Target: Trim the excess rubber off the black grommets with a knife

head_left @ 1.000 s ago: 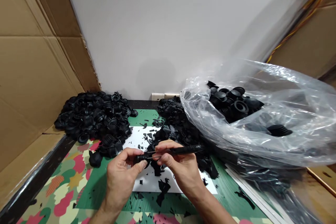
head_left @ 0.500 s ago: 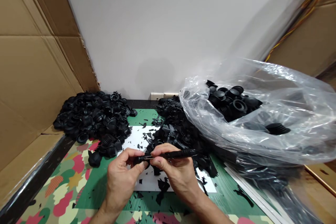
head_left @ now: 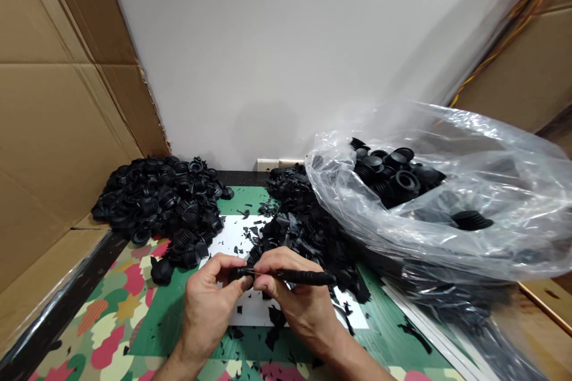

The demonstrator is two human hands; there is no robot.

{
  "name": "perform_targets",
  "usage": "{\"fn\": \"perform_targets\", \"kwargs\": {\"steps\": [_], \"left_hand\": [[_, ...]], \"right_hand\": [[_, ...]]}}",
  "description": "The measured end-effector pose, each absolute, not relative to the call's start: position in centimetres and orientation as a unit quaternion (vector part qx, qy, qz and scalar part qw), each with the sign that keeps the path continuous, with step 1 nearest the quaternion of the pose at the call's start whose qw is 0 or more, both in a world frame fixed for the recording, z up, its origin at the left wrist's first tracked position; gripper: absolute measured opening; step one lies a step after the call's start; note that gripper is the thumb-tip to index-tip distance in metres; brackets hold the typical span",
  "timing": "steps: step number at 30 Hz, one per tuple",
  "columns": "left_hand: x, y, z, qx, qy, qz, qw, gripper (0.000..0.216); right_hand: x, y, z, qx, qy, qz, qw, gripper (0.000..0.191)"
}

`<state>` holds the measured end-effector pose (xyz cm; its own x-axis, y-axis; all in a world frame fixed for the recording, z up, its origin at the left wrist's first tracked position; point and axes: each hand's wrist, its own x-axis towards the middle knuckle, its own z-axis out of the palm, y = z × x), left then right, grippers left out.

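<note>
My left hand pinches a small black ribbed rubber piece between thumb and fingers, low over a white sheet. In my right hand is a slim black-handled tool with a thin metal shaft, its tip at the rubber piece. Fingers cover much of the piece, and the exact shape of the tip cannot be made out. Beyond and right of the hands lies a heap of black trimmings. A pile of black ribbed rubber pieces sits at the left. Scraps litter the white sheet.
At the right, an open clear plastic bag holds more black rubber parts. Cardboard stands at the left, with a pale wall behind. Under the sheet is a green mat on a patterned covering.
My right hand has turned slightly, and the tool's handle end has dropped a little. My left hand keeps its pinch on the rubber piece in nearly the same place.
</note>
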<state>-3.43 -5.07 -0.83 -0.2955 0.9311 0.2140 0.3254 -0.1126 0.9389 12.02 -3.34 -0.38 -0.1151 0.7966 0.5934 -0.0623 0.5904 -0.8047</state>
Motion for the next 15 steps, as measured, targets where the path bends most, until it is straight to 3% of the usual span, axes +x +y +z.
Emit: {"fn": "perform_targets", "kwargs": {"steps": [8, 15], "left_hand": [[-3.24, -4.92, -0.80, 0.508, 0.616, 0.532, 0.283, 0.018], [-3.17, -4.97, -0.34, 0.483, 0.619, 0.538, 0.306, 0.015]], "right_hand": [[12.08, -3.61, 0.07, -0.258, -0.668, 0.372, 0.591, 0.006], [12.11, -3.21, -0.19, -0.289, -0.429, 0.666, 0.537, 0.020]]}}
